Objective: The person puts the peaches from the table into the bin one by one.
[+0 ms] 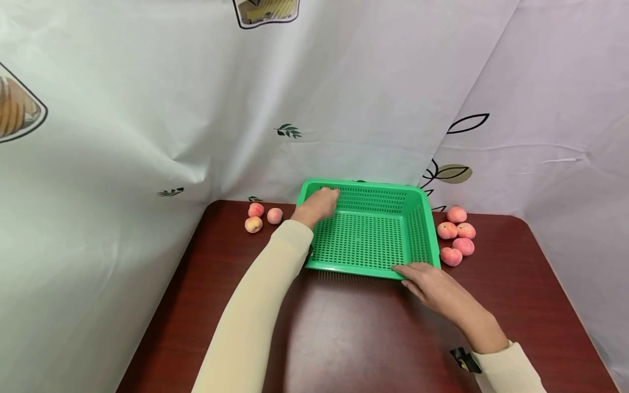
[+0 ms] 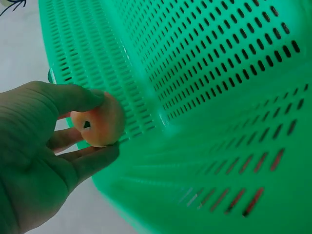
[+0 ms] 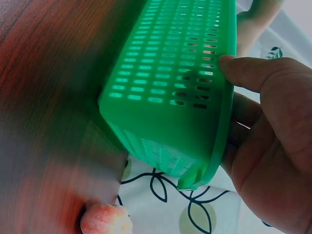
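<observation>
A green plastic basket (image 1: 378,271) with slotted walls stands on the table against the back curtain. My left hand (image 1: 318,206) reaches over its left side, near the back corner. In the left wrist view, that hand (image 2: 46,141) holds a reddish-yellow peach (image 2: 105,122) between thumb and fingers, inside the basket by its wall. The peach is hidden in the head view. At the front right corner, my right hand (image 1: 432,284) grips the basket's rim. In the right wrist view, its thumb touches the near side of the rim, with the fingers behind, partly hidden.
Left of the basket lie three peaches (image 1: 274,216) on the dark red-brown table (image 1: 344,338). Several more peaches (image 1: 463,246) are grouped close to the basket's right side. A white printed curtain (image 1: 363,109) hangs right behind the table's back edge.
</observation>
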Motion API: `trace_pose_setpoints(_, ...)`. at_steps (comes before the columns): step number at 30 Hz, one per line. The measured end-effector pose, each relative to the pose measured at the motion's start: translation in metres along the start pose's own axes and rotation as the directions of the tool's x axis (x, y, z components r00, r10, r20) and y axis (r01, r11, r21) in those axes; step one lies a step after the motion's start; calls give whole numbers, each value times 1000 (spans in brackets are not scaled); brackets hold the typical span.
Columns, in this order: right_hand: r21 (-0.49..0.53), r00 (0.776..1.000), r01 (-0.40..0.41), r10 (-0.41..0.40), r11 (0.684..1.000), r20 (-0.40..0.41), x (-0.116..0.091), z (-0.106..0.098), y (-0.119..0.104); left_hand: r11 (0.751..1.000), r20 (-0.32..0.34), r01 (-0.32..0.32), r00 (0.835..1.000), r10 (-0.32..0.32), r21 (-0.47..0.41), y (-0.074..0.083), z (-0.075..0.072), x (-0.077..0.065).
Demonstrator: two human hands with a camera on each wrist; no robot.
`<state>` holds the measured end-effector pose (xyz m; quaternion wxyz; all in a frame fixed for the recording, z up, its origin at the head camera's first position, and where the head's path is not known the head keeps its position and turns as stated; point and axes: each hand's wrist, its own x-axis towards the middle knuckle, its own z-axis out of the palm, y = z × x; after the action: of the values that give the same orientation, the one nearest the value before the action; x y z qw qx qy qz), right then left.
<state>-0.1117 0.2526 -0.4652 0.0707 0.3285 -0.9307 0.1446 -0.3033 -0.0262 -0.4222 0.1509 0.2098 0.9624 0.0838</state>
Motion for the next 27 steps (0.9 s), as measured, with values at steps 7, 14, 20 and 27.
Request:
trace_pose_setpoints(7,0,1000,-6,6,1000,-14,-2,-1,1,1000,25,5,1000,-6,14,7,1,8)
trace_pose_setpoints(14,1,999,21,-21,1000,-27,-2,0,0,999,46,38,998,-38,14,3,6,12)
trace_pose_setpoints(20,4,1000,11,-11,1000,-27,-2,0,-2,999,96,30,995,-33,35,2,11,18)
trace_pose_setpoints(27,-5,1000,5,-5,1000,-22,-2,-1,-1,994,131,78,988,-87,70,2,11,22)
